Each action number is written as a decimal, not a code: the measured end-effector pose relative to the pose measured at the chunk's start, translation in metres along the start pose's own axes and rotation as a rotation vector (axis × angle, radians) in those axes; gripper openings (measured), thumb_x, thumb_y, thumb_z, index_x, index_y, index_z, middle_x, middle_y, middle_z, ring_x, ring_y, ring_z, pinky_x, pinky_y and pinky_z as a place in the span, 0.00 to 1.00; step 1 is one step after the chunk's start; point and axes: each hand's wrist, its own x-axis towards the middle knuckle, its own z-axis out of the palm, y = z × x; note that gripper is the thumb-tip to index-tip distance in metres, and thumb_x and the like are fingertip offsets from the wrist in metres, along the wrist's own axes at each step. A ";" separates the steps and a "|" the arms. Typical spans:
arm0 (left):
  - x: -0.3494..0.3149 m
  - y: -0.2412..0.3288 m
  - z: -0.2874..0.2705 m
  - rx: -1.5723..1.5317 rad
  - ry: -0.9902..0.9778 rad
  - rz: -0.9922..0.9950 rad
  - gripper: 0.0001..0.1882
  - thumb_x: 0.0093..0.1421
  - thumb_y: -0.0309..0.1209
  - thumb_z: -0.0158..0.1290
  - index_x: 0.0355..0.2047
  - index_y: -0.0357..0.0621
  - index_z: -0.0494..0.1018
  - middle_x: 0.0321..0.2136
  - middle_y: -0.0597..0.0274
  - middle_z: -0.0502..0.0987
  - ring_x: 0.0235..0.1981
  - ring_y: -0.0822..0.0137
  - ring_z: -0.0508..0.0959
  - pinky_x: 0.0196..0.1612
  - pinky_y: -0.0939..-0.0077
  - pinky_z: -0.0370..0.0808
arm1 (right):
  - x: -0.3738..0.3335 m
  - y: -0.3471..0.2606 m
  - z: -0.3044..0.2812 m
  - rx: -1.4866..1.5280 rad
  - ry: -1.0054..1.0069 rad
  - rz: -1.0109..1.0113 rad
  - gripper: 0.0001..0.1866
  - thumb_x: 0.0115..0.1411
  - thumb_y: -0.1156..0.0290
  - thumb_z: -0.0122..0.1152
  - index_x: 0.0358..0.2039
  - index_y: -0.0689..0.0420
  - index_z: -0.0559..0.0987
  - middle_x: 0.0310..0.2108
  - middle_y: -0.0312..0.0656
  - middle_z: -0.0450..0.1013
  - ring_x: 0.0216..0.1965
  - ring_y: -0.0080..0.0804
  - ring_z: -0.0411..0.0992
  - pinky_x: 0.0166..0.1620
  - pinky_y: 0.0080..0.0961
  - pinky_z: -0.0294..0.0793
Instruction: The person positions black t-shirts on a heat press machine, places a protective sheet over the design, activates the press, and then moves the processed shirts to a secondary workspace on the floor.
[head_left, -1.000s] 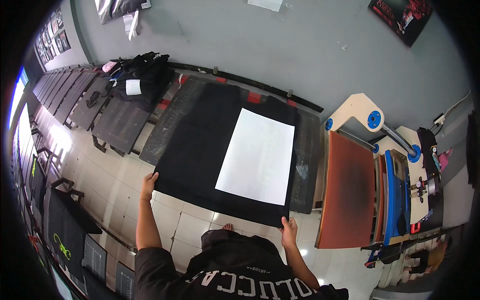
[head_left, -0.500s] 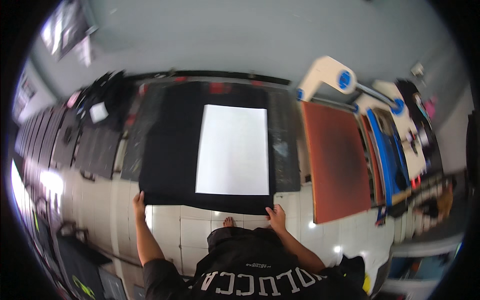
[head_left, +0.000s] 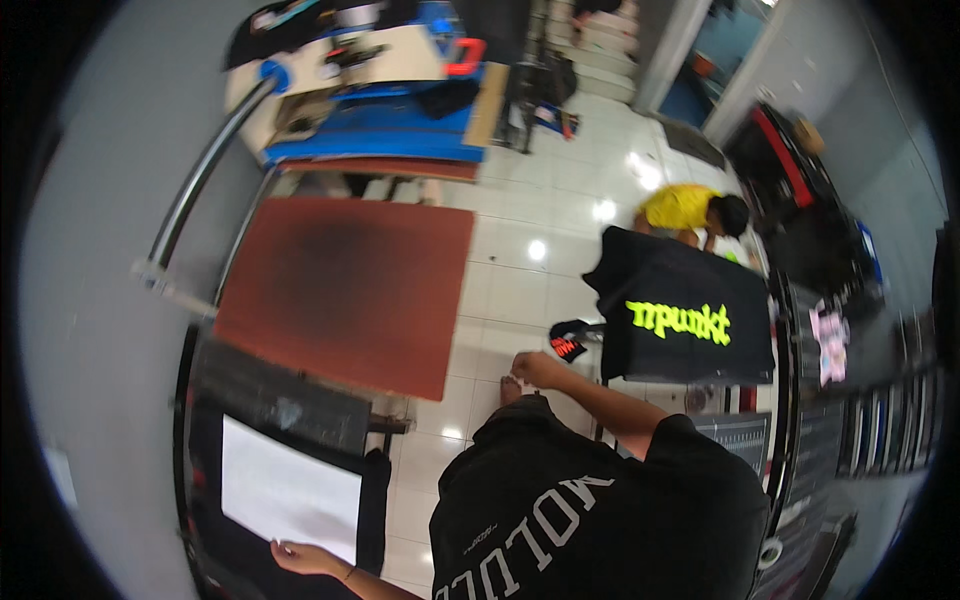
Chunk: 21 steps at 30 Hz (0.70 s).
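My left hand (head_left: pixel 305 558) is at the edge of a white sheet (head_left: pixel 290 480), its fingers loosely extended and holding nothing visible. Whether it touches the sheet or hovers over it is hard to tell. The sheet lies on a black garment (head_left: pixel 372 510) spread over a dark flat board (head_left: pixel 290 390). In front of my body, above the tiled floor, my right hand (head_left: pixel 538 370) has its fingers curled in, with nothing visible in them. A rust-red flat panel (head_left: pixel 350 290) stands beyond the board, to the left of my right hand.
Blue-and-cream equipment (head_left: pixel 380 130) with a metal bar (head_left: pixel 205 175) stands behind the red panel. To the right, a black shirt with bright yellow lettering (head_left: pixel 690 310) covers a stand. A person in yellow (head_left: pixel 685 208) crouches behind it. Dark racks (head_left: pixel 890 430) line the right side.
The view has swung to the right, bringing the shirt stand and crouching person into sight. Both hands have let go of the black garment's near edge; my right hand is now away from it.
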 end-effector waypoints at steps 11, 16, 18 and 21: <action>-0.291 0.402 0.166 -0.673 -1.866 0.350 0.13 0.66 0.30 0.50 0.45 0.35 0.74 0.42 0.57 0.77 0.45 0.68 0.76 0.49 0.73 0.71 | -0.142 0.107 -0.126 1.140 0.473 0.574 0.11 0.66 0.63 0.51 0.38 0.57 0.77 0.36 0.36 0.76 0.31 0.24 0.74 0.35 0.21 0.76; -0.486 0.424 0.243 -0.129 -2.464 -0.173 0.32 0.64 0.43 0.53 0.62 0.38 0.60 0.55 0.55 0.70 0.55 0.59 0.70 0.54 0.63 0.70 | -0.180 0.105 -0.102 1.075 0.239 0.601 0.15 0.67 0.60 0.53 0.44 0.59 0.77 0.39 0.38 0.77 0.37 0.23 0.73 0.40 0.21 0.74; -0.529 0.440 0.248 -0.112 -2.453 -0.196 0.33 0.63 0.44 0.55 0.61 0.39 0.60 0.56 0.56 0.68 0.57 0.59 0.68 0.53 0.62 0.70 | -0.189 0.114 -0.091 1.020 0.241 0.591 0.16 0.67 0.60 0.54 0.45 0.59 0.77 0.41 0.38 0.76 0.39 0.23 0.73 0.41 0.20 0.72; -0.554 0.443 0.251 -0.214 -2.440 -0.317 0.25 0.62 0.42 0.56 0.53 0.41 0.65 0.49 0.58 0.71 0.50 0.62 0.71 0.46 0.68 0.70 | -0.205 0.119 -0.088 1.083 0.390 0.602 0.16 0.66 0.60 0.55 0.45 0.60 0.77 0.40 0.37 0.76 0.39 0.22 0.72 0.40 0.19 0.72</action>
